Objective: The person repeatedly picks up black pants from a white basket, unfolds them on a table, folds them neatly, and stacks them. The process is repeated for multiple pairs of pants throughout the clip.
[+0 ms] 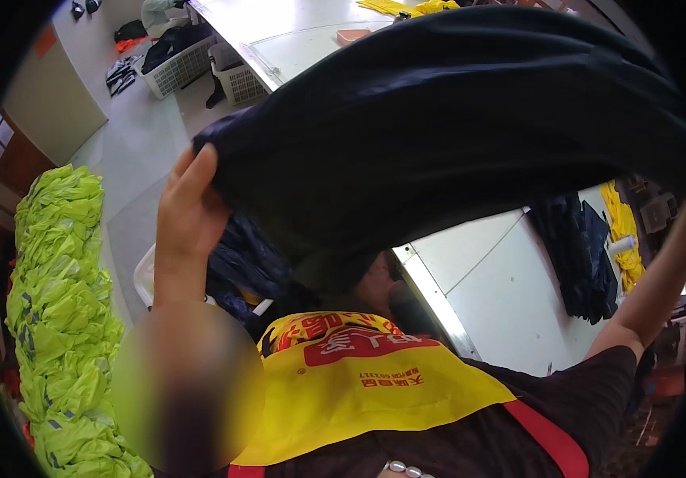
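Observation:
A large dark navy piece of cloth [438,119] is stretched in the air in an arch across the upper picture; which garment or part it is, I cannot tell. Its left end is pinched in my left hand [191,203], thumb pressed on the edge. My right forearm [657,283] rises at the far right to the cloth's other end, where the fingers are hidden by the fabric and the dark rim. Below my left hand, more dark blue cloth [239,267] lies in a white container [144,275].
A white table [486,271] with a metal edge stands ahead and right, bearing dark garments [574,255] and yellow cloth [623,231]. A tall pile of lime-green garments [64,319] is at left. White baskets [177,70] stand on the floor beyond, near another person [160,16].

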Demonstrator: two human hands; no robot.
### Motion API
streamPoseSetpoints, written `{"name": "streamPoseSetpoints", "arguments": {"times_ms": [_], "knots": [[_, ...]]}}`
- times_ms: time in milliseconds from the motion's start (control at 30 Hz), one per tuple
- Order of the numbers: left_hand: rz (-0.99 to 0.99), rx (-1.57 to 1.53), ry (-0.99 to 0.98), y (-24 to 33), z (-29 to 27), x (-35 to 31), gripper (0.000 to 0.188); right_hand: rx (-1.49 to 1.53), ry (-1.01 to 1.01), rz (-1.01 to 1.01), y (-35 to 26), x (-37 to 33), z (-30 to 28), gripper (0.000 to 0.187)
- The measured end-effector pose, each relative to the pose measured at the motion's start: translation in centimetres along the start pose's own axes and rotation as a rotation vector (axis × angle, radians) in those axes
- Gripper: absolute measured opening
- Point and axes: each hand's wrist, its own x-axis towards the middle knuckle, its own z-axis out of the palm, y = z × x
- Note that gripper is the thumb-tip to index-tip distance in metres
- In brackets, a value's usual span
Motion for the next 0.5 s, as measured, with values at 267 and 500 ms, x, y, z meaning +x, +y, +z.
{"name": "streamPoseSetpoints", "arguments": {"times_ms": [267,500], "knots": [[-0.161,0.170,0.159,0.0,2.6,1.8,0.035,-0.505,0.038,-0.139,-3.6,7.3,-2.0,0.036],[-0.178,0.481,0.344,1.0,0.3,20.0,0.041,-0.082,0.346,-0.224,-1.4,14.5,2.6,0.033]]}}
